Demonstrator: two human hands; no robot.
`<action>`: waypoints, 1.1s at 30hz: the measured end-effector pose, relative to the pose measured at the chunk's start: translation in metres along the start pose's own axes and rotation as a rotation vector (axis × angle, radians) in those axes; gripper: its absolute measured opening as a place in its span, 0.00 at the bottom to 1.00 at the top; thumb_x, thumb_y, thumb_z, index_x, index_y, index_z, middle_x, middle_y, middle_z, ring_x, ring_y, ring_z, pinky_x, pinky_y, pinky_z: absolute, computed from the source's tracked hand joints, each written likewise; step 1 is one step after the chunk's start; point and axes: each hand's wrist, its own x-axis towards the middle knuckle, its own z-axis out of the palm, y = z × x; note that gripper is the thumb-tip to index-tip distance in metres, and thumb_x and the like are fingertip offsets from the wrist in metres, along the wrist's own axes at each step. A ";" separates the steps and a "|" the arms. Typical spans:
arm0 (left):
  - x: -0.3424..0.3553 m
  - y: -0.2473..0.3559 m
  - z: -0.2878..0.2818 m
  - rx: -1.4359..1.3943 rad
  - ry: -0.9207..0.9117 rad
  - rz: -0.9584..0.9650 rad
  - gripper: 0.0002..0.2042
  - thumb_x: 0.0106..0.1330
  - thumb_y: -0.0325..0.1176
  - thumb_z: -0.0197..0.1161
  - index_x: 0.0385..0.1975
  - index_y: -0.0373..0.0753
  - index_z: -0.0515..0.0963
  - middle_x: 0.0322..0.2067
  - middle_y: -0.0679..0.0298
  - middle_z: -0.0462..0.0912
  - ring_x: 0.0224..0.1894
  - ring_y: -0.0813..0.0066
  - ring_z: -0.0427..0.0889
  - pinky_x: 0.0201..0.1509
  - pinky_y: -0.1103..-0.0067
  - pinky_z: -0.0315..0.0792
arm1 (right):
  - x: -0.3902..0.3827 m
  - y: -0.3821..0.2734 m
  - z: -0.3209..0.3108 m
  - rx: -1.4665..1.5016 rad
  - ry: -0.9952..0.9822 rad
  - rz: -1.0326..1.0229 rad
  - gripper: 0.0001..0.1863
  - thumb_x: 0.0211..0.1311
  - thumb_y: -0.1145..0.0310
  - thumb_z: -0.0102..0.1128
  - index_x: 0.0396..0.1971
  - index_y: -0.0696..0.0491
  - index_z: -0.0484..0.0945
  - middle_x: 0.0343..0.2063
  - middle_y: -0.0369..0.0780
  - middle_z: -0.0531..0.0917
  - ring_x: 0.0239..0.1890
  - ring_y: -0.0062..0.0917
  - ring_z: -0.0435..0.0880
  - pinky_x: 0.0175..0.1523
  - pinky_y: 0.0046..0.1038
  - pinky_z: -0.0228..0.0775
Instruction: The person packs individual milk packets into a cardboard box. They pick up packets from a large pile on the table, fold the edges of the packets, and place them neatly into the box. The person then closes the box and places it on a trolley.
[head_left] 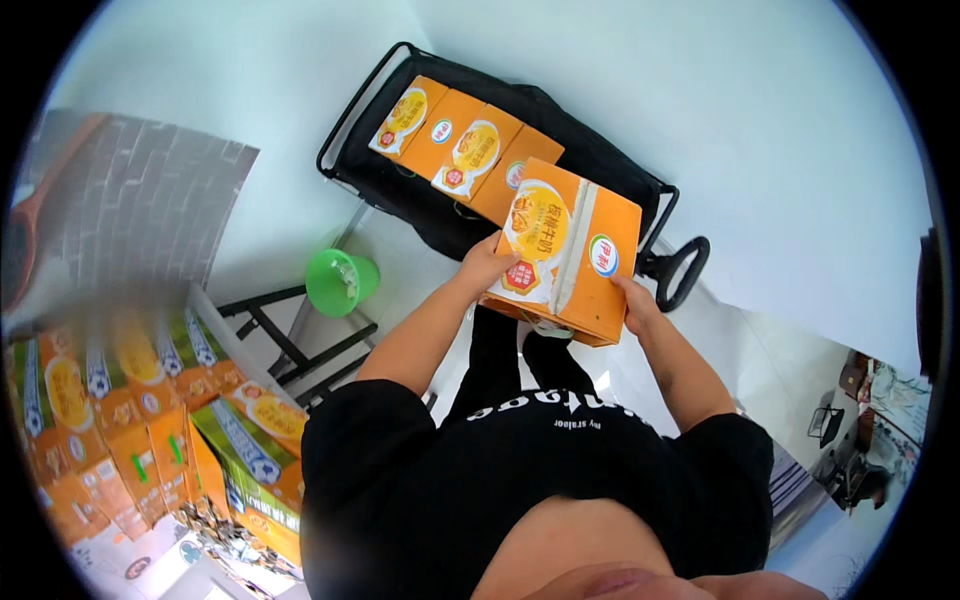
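Observation:
An orange carton [590, 260] with a white and yellow panel and a pale strap across it is held up in front of me. My left hand [485, 265] grips its near left side, and my right hand [636, 305] grips its lower right side. Just beyond it a black fabric cart [356, 150] with a metal rim and a looped handle holds a row of several similar orange cartons [435, 135], lying toward its back left. The held carton covers the cart's near right part. My fingers under the carton are partly hidden.
At the lower left stand several stacked orange and green cartons [140, 420]. A green bucket [342, 298] sits on the white floor beside a black metal frame [290, 355]. A grey brick-patterned panel [150, 200] is on the left wall; a white wall [740, 120] borders the cart.

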 end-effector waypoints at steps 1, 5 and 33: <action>0.022 -0.001 -0.002 0.015 -0.015 0.001 0.22 0.63 0.26 0.60 0.58 0.32 0.69 0.48 0.57 0.81 0.46 0.73 0.81 0.51 0.77 0.74 | 0.015 -0.001 -0.003 0.038 0.009 -0.005 0.22 0.66 0.65 0.52 0.56 0.60 0.70 0.54 0.45 0.78 0.56 0.34 0.77 0.63 0.34 0.66; 0.095 0.001 -0.008 0.185 -0.051 -0.039 0.25 0.62 0.31 0.62 0.60 0.35 0.68 0.48 0.57 0.81 0.46 0.75 0.81 0.51 0.78 0.74 | 0.080 0.001 -0.013 0.198 0.039 -0.008 0.20 0.66 0.65 0.51 0.54 0.60 0.71 0.53 0.46 0.78 0.55 0.36 0.77 0.62 0.37 0.66; 0.190 -0.160 0.011 1.140 -0.204 -0.121 0.22 0.63 0.41 0.58 0.52 0.33 0.73 0.53 0.48 0.73 0.55 0.52 0.73 0.60 0.64 0.68 | 0.233 0.093 -0.007 -0.571 0.586 0.039 0.30 0.53 0.58 0.61 0.52 0.64 0.73 0.48 0.49 0.80 0.50 0.37 0.80 0.54 0.32 0.71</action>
